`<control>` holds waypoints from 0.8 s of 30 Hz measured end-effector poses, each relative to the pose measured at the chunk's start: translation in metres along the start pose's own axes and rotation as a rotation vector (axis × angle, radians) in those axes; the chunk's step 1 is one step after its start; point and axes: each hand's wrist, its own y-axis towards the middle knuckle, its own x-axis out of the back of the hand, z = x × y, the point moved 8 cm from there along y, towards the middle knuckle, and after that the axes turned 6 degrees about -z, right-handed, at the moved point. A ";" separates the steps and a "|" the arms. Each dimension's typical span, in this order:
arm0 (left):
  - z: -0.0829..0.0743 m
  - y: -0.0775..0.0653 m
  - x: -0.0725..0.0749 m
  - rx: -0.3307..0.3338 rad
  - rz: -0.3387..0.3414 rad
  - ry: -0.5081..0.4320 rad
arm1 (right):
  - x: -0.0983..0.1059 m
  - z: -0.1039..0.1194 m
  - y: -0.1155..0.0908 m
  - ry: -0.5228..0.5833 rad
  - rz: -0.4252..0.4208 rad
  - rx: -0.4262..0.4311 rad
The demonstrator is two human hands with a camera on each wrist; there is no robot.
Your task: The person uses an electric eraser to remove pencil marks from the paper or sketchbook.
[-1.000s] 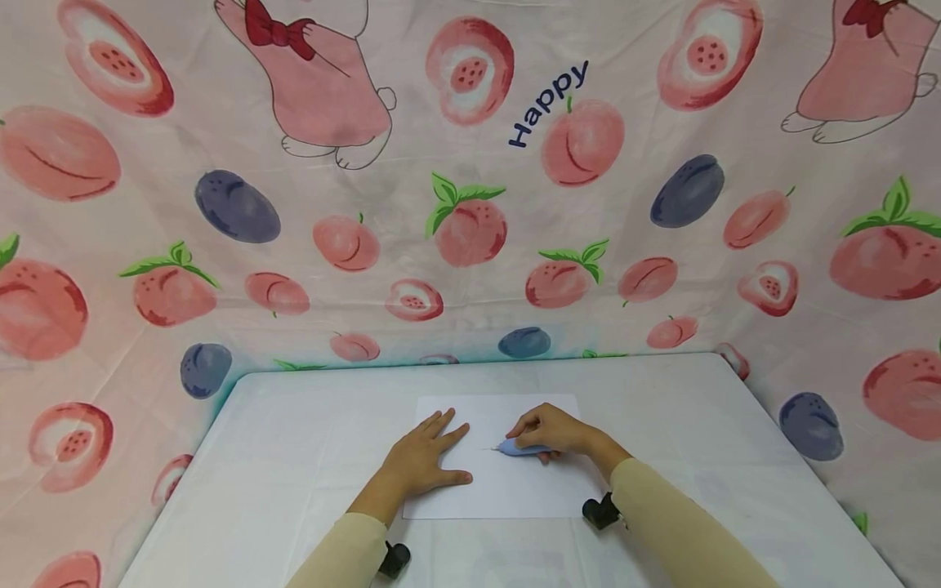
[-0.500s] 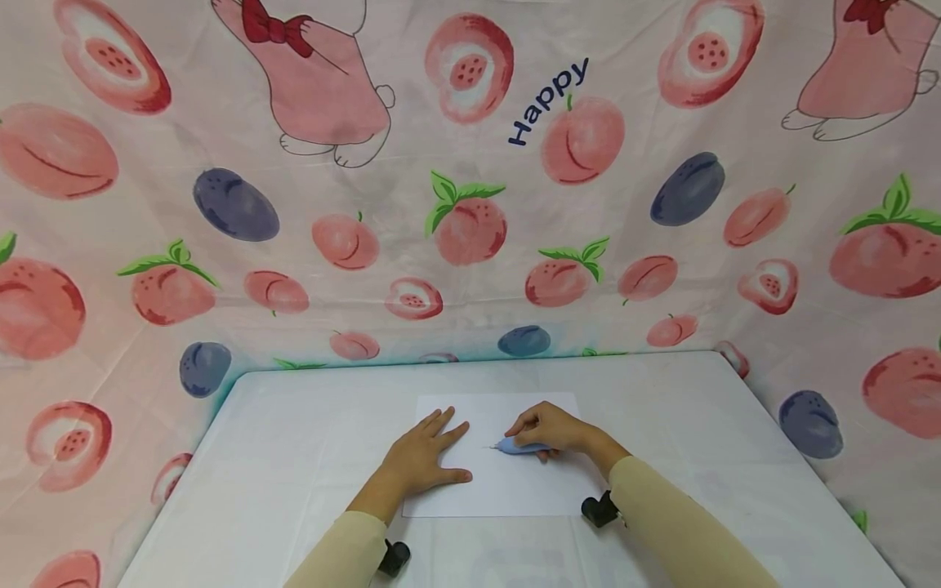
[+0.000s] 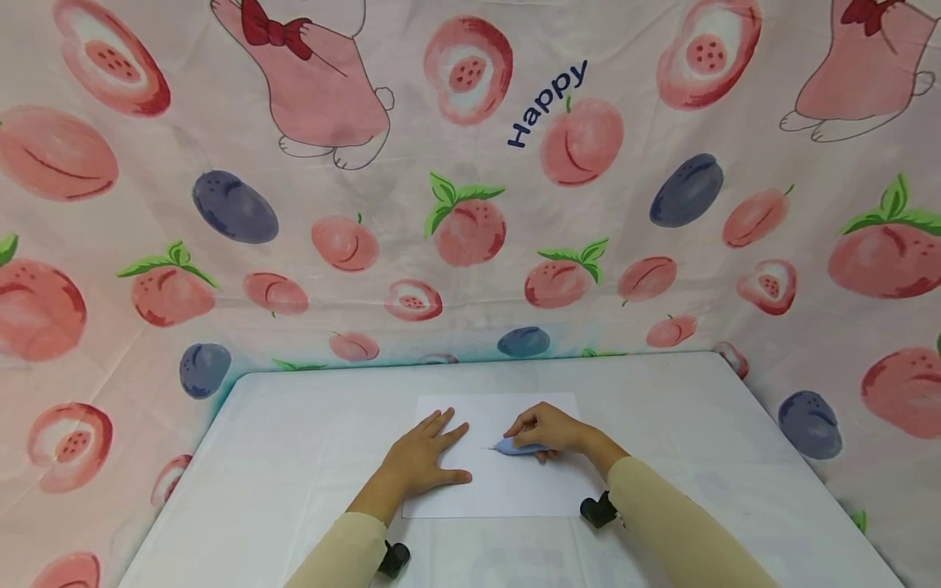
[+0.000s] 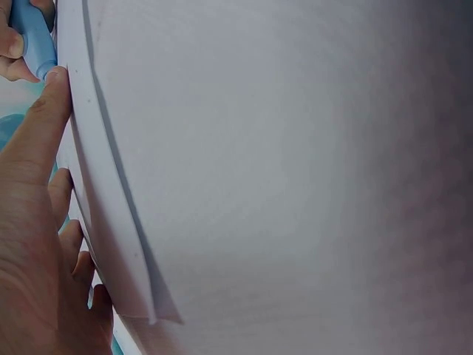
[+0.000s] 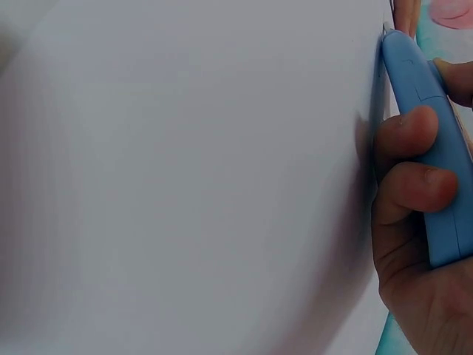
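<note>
A sheet of white paper [image 3: 507,498] lies flat on the table. My left hand [image 3: 421,459] rests on its left part with the fingers spread and the thumb pointing right. Held in my right hand [image 3: 551,429] over the middle of the paper is a blue utility knife [image 3: 524,447], its thin tip pointing left toward the left hand. The right wrist view shows fingers curled round the knife's blue body [image 5: 443,177], with one digit at a small raised button on its side. The tip is at the paper's surface; whether it presses in is too small to tell.
A white-covered table [image 3: 309,441] extends around the paper. Behind it hangs a pink cloth [image 3: 470,147] printed with fruit. Dark wrist cameras [image 3: 599,510] sit on both wrists, close above the table.
</note>
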 end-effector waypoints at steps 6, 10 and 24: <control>0.000 0.000 0.000 -0.001 0.004 0.002 | -0.001 0.001 -0.001 0.004 0.001 -0.001; 0.001 0.000 -0.001 -0.003 0.005 -0.003 | -0.001 0.002 -0.001 0.009 -0.001 0.001; 0.000 -0.001 0.000 0.003 0.019 -0.007 | -0.001 0.003 0.000 0.002 -0.003 0.001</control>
